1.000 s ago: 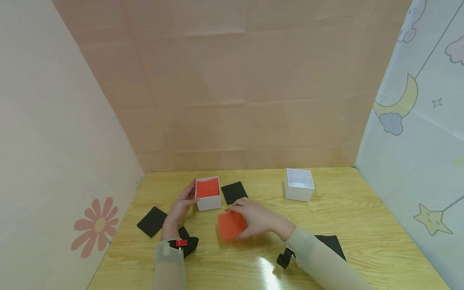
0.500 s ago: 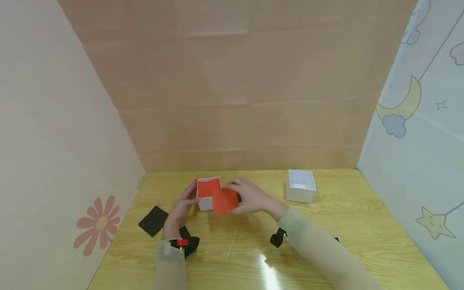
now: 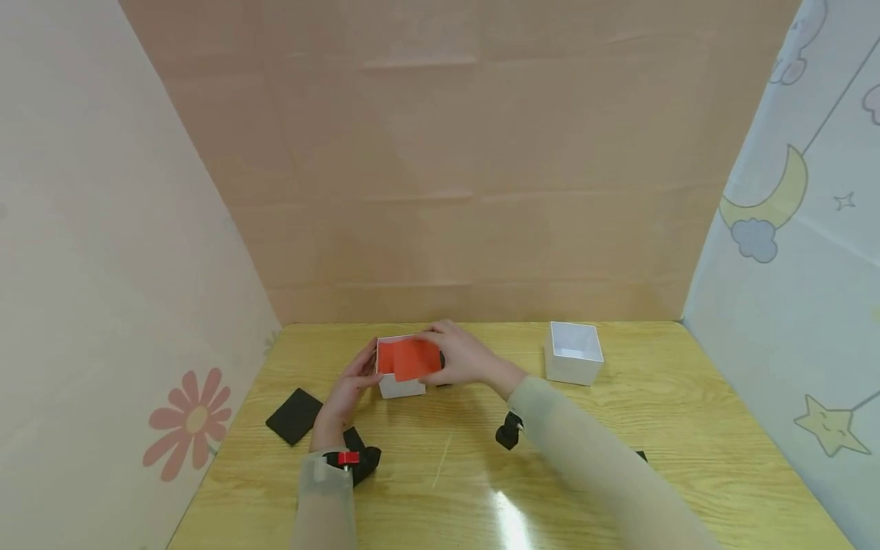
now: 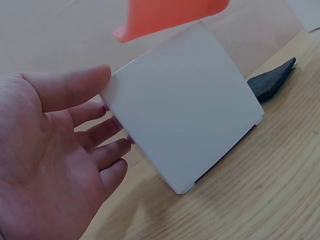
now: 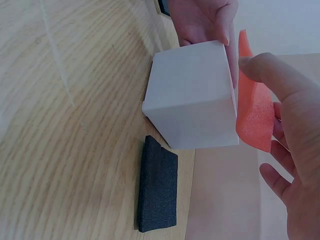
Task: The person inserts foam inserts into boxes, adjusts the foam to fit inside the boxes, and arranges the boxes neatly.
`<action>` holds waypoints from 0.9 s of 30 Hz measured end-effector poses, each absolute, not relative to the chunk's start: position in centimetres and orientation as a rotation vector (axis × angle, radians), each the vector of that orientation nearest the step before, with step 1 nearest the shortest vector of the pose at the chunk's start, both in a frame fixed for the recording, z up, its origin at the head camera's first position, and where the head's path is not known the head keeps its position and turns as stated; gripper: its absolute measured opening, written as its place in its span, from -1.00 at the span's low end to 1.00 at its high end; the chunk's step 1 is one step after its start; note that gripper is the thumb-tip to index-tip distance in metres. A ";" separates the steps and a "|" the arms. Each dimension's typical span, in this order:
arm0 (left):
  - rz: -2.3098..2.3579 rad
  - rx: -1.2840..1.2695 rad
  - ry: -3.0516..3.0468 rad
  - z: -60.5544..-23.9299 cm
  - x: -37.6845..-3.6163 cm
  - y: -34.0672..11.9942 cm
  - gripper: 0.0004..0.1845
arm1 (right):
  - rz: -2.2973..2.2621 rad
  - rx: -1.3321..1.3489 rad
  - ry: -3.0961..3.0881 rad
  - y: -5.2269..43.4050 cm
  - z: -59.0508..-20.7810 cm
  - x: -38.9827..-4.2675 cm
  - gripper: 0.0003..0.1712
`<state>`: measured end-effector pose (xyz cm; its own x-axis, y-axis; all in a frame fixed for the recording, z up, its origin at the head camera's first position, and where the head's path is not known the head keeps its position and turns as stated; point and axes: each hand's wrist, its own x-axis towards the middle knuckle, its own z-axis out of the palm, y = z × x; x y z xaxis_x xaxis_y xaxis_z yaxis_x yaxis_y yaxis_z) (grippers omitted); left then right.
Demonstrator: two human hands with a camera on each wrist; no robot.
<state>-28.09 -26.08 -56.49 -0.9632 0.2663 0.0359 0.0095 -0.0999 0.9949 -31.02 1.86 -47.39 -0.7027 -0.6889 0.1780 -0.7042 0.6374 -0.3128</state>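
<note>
— Where does the box sit for you?
— Between your grips: left hand against its left wall, right hand holding the foam sheet over its opening.
— And beyond?
— Another box stands well right of your right grip, on the worktop.

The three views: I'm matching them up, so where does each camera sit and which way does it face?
Head: above, looking forward and down at the table; both hands and sleeves show.
Left wrist: low, left of the white box; left hand shows.
Right wrist: right of the box; right hand holds the orange sheet.
Shared: box and orange sheet.
</note>
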 end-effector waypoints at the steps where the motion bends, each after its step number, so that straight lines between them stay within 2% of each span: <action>1: 2.189 0.307 1.976 -56.5 -28.1 -26.1 -0.14 | 0.566 1.188 -2.808 1.7 -47.3 -31.3 -0.10; 11: 2.190 0.279 1.976 -56.6 -28.2 -26.0 -0.14 | 0.613 1.113 -2.866 0.1 -47.0 -33.1 -0.11; 27: 2.178 0.333 1.993 -56.5 -28.3 -26.1 -0.16 | 0.789 1.120 -2.837 -1.4 -47.2 -33.0 -0.11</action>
